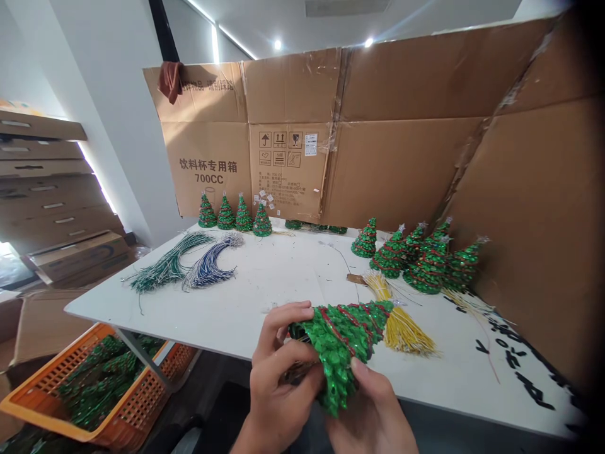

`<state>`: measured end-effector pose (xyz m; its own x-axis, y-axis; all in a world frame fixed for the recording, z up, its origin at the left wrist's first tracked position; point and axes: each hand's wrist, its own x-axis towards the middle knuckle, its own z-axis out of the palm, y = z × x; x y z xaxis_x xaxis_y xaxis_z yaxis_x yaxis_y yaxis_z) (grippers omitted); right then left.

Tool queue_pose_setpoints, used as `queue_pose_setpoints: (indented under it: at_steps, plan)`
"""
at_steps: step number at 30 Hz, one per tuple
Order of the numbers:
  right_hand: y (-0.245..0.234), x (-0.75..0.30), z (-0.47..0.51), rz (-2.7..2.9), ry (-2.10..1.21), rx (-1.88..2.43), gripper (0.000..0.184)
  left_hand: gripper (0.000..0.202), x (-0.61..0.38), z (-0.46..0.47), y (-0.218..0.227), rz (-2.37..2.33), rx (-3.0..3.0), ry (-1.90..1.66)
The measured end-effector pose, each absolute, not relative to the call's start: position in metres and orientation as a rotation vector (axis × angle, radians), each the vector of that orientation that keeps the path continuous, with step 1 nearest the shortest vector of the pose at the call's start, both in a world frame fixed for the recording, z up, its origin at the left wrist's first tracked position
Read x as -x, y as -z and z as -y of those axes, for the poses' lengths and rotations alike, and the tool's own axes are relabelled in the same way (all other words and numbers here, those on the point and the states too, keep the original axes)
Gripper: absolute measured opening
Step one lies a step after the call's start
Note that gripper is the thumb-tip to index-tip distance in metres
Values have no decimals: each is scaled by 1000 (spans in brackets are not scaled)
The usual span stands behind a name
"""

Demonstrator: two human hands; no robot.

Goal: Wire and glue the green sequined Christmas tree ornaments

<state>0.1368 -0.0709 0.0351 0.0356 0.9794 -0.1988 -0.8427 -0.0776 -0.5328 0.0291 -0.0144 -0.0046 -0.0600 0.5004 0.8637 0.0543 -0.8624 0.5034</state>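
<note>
A small green tinsel Christmas tree (347, 334) with red garland lies tilted in both my hands over the table's near edge, its tip toward the right. My left hand (283, 372) is closed round its open base, where the fingers partly hide what is inside. From below, my right hand (373, 403) grips the tree's side, the thumb pressed on the green surface and the other fingers hidden. Just behind the tip lies a bundle of yellow wires (409, 331) on the table.
The white table (293, 271) carries green wires (170, 261), blue wires (212, 261) and several finished-looking trees (428, 268) at right and back. Cardboard sheets (397, 139) wall it behind and at right. An orange basket (47, 425) of green trees stands at lower left.
</note>
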Motion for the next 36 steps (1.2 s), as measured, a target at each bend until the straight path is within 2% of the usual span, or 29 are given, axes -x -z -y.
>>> queue_pose_setpoints:
  at_steps: [8, 15, 36]
  plan:
    - [-47, -135, 79, 281, -1541, 610, 24, 19, -26, 19, 4, -604, -1873, -1902]
    - [-44, -131, 77, 239, -1506, 603, 39, 28, -24, 24, 1, -672, -1918, -1769]
    - [-41, -129, 77, 281, -1472, 630, 49, 34, -17, 27, 2, -733, -1969, -1583]
